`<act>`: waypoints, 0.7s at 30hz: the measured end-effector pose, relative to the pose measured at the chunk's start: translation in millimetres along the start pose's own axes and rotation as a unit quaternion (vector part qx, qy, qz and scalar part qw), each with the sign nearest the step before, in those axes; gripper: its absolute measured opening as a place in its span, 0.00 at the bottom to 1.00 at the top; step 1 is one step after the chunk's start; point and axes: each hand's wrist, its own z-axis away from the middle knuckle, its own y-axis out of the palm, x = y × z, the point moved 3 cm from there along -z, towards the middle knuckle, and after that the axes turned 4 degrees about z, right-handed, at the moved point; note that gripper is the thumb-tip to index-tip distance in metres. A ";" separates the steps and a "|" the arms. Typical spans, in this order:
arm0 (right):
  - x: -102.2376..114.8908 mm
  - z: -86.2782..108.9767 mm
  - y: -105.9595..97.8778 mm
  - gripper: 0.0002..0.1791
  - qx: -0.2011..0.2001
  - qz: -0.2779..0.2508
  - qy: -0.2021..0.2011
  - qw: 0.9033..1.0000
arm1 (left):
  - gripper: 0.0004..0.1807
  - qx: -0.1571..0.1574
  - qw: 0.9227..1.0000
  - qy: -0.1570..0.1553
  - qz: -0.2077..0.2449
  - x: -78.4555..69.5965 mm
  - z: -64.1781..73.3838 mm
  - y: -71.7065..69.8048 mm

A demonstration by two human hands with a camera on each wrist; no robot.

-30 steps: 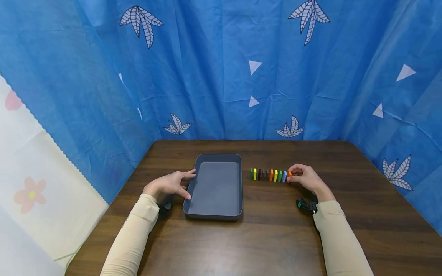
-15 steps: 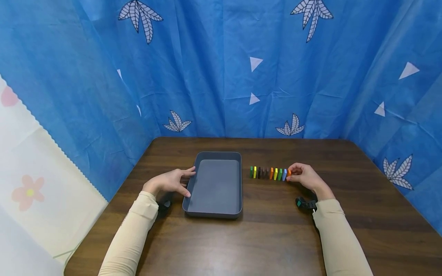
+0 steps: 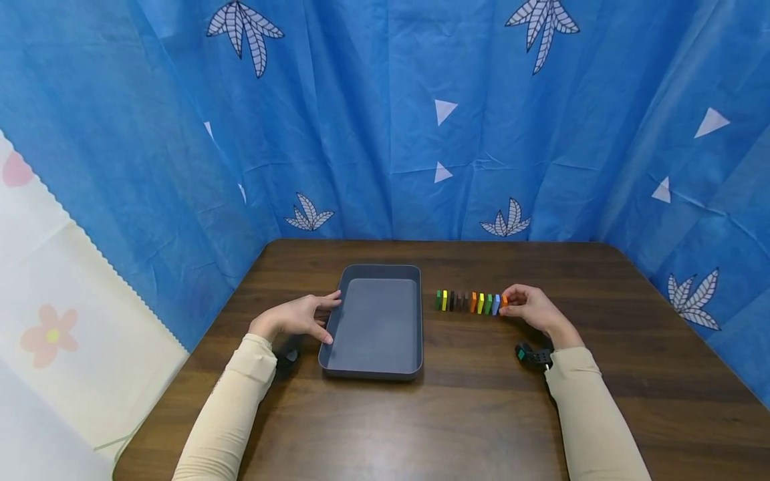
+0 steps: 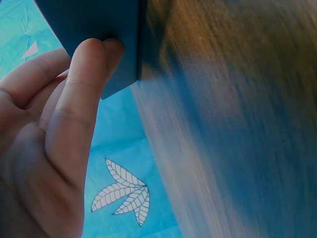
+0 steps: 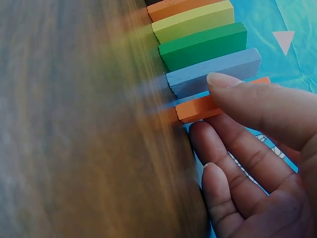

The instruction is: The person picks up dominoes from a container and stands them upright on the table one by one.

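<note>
My left hand [image 3: 297, 316] holds the left wall of a dark grey rectangular tray [image 3: 418, 321], thumb over the rim. In the left wrist view, two fingertips [image 4: 91, 54] press on the tray's outer wall. My right hand [image 3: 532, 308] pinches an orange domino [image 5: 193, 109] between thumb and fingers at the right end of a row. Beside it, standing on edge and spaced apart, are a blue domino [image 5: 215, 74], a green domino [image 5: 203, 45] and a yellow domino [image 5: 193, 21]. Leftward the row runs through orange, brown, black, yellow and green.
A brown wooden table [image 3: 385, 427] carries everything. Blue curtain [image 3: 385, 133] with leaf prints hangs along its far edge and sides, and a white flowered cloth [image 3: 54, 321] hangs at the left. Black camera straps [image 3: 532, 355] are on the wrists.
The head view has tipped slightly, so the table appears a little higher in it. Both hands, the tray and the dominoes keep their places.
</note>
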 end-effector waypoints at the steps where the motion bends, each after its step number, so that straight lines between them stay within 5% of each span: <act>1: -0.2 0.0 0.4 0.14 -0.001 0.002 0.000 1.000 | 0.54 -0.001 1.000 -0.002 0.001 -0.2 0.6 0.0; 9: -1.9 -0.7 -0.1 0.16 0.002 0.010 0.003 1.000 | 0.54 -0.001 1.000 -0.002 0.002 0.6 -0.7 0.2; 15: -2.6 9.5 -9.4 0.28 0.044 0.007 0.001 0.999 | 0.52 0.002 1.000 0.010 -0.004 0.3 1.0 1.4; 21: -0.3 18.6 -30.0 0.40 0.022 0.093 0.019 0.995 | 0.42 -0.060 0.994 0.036 -0.078 -8.8 -0.2 -7.2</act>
